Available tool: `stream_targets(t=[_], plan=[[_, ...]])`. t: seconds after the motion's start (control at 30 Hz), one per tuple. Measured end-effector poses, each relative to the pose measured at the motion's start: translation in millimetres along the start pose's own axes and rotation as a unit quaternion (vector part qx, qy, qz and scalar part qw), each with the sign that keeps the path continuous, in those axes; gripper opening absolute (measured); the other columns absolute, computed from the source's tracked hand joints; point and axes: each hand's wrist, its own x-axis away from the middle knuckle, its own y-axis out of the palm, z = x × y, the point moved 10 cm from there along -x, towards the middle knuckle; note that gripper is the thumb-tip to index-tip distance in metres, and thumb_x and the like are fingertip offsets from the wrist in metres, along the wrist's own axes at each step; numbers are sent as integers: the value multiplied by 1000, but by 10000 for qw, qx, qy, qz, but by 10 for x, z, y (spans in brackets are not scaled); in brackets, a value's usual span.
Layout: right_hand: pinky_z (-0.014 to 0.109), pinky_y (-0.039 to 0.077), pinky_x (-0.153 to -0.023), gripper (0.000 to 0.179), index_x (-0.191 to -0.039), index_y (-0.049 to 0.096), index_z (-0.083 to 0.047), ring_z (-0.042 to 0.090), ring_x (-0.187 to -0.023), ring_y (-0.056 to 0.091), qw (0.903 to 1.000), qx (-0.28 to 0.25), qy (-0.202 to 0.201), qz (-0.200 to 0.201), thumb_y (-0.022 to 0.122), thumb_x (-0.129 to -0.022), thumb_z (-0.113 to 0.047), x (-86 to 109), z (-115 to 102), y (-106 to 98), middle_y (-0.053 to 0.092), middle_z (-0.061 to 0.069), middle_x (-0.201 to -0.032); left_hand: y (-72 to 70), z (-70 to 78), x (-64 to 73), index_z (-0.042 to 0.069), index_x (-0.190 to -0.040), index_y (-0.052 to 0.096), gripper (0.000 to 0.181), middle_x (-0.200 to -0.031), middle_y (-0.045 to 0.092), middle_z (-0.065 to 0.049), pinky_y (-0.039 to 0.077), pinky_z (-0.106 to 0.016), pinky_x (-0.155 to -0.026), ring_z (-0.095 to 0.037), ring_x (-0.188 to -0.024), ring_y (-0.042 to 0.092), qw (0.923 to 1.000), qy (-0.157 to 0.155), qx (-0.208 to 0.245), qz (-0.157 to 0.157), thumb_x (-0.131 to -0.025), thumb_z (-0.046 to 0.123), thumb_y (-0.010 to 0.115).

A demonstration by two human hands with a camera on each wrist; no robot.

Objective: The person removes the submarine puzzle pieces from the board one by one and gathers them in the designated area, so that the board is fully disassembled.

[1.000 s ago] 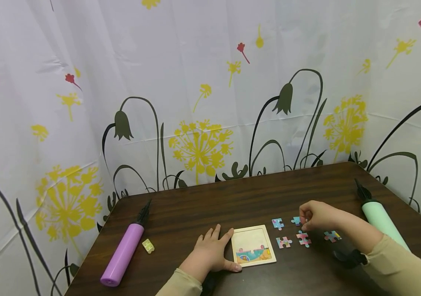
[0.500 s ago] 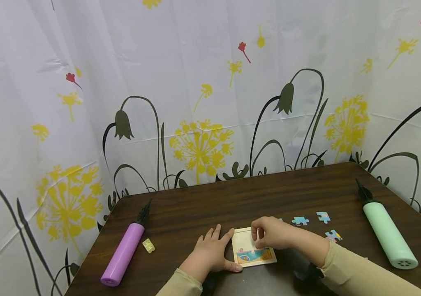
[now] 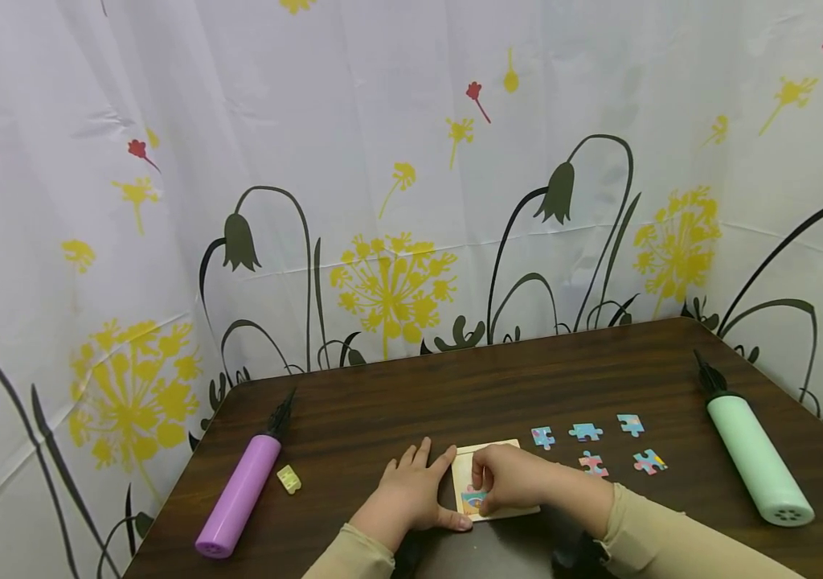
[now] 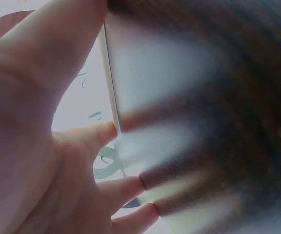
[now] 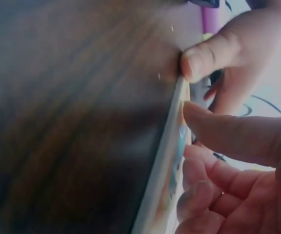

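Note:
My left hand (image 3: 415, 490) lies spread at the left side of a small wooden puzzle tray (image 3: 462, 462), its index fingertip at the upper left corner and thumb at the lower left. Over the tray is my right hand (image 3: 509, 480), thumb and index finger curled together low at the left side, pinching at a puzzle piece mostly hidden by the fingers. Part of a picture (image 3: 472, 502) in blue and orange shows beneath them. From the right wrist, the right thumb meets the tray's edge (image 5: 152, 190), with coloured pieces (image 5: 175, 161) behind it.
Several loose puzzle pieces (image 3: 586, 432) lie right of the tray. A purple hand pump (image 3: 241, 498) and a small yellow block (image 3: 289, 480) are at the left. A green hand pump (image 3: 759, 462) lies at the right. A patterned curtain (image 3: 397, 161) hangs behind the table.
My right hand has moved left from the loose pieces to the tray, then farther left and lower within it. The left hand has stayed at the tray's left edge.

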Motion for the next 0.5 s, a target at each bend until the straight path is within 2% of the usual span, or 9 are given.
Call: stream_targets(t=[0.5], plan=[[26, 41, -55, 38, -83, 54, -11, 8, -61, 47, 9999, 5, 85, 88, 88, -69, -3, -11, -30, 54, 54, -3, -69, 12, -10, -11, 21, -153, 39, 105, -155, 31, -23, 29, -63, -107, -43, -139, 32, 10000, 4, 5, -38, -68, 69, 77]])
